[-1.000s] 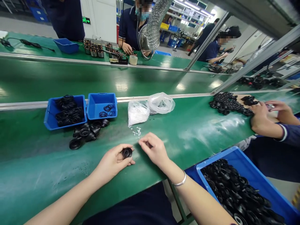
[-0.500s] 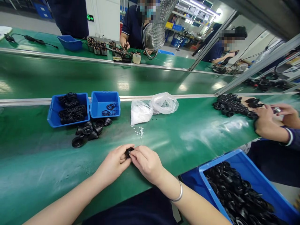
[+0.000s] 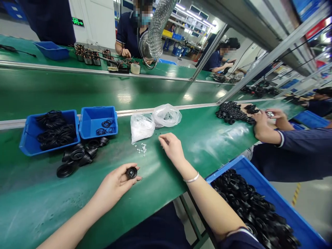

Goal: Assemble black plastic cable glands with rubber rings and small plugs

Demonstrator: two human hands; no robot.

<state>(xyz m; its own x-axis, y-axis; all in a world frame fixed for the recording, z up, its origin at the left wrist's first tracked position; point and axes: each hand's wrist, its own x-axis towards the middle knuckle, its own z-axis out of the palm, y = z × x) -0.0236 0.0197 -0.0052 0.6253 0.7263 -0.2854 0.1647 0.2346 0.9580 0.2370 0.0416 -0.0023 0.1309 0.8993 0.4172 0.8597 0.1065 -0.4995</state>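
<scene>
Between the fingers and thumb of my left hand (image 3: 118, 183) is a small round black plastic cap (image 3: 131, 173), its hollow side facing up with a pale spot at the centre. My right hand (image 3: 171, 147) is apart from it, over the table, fingertips pinched together near a few tiny dark bits (image 3: 156, 134). Whether anything sits in that pinch is too small to see. Small white pieces (image 3: 141, 149) lie loose on the table between the hands, in front of a clear bag of white pieces (image 3: 142, 127). Behind the right hand lies a second, open clear bag (image 3: 166, 116).
Black plastic parts (image 3: 77, 154) are heaped before a blue bin of black rings (image 3: 55, 133) and a blue bin with fewer rings (image 3: 98, 119). A large blue crate (image 3: 215, 175) of black parts stands at the right, below a co-worker's arms (image 3: 269, 133).
My right hand has let go of the cap and moved away and to the right, toward the bags. My left hand keeps the cap, now turned hollow side up. The view has shifted right.
</scene>
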